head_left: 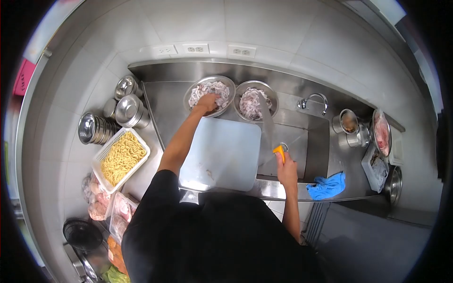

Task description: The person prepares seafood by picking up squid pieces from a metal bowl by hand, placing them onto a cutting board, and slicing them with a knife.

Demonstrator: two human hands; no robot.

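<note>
My left hand [208, 102] reaches into the left steel bowl [230, 84] and touches pale, purplish cut pieces that look like squid [200, 91]. Its fingertips are partly hidden among them, so I cannot tell whether they grip any. My right hand [287, 170] is closed around the orange handle of a large knife [267, 122]. The blade points away from me, above the sink's left side, and its tip overlaps the right steel bowl [275, 99], which holds more squid pieces [250, 103]. Nearest me lies a pale blue cutting board [222, 151] with a few wet marks.
A sink [316, 146] with a faucet [315, 100] is on the right, a blue cloth [326, 186] at its front edge. To the left stand a white basket [144, 141] of yellow noodles [123, 158], stacked steel bowls [130, 111] and bagged meat [99, 203]. Containers [361, 137] crowd the far right.
</note>
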